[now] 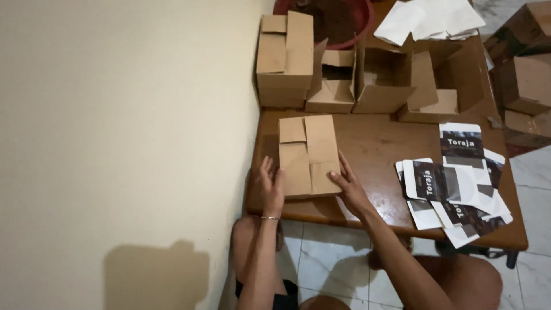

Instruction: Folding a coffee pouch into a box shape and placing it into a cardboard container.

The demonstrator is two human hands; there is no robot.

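A small brown cardboard box (pixel 308 155) stands on the low wooden table (pixel 379 146), its folded flaps facing up. My left hand (pixel 272 183) presses flat against the box's left side, with a thin bracelet on the wrist. My right hand (pixel 349 186) rests against the box's near right corner, fingers spread on the cardboard. Both hands clasp the box between them near the table's front edge.
Several folded and half-open cardboard boxes (pixel 338 74) line the table's back edge. Flat black-and-white printed pouches (pixel 453 186) lie at the right. White paper sheets (pixel 430 20) and a red basin (pixel 359 26) sit behind. A cream wall (pixel 126 126) is at the left, more cartons (pixel 525 74) at the right.
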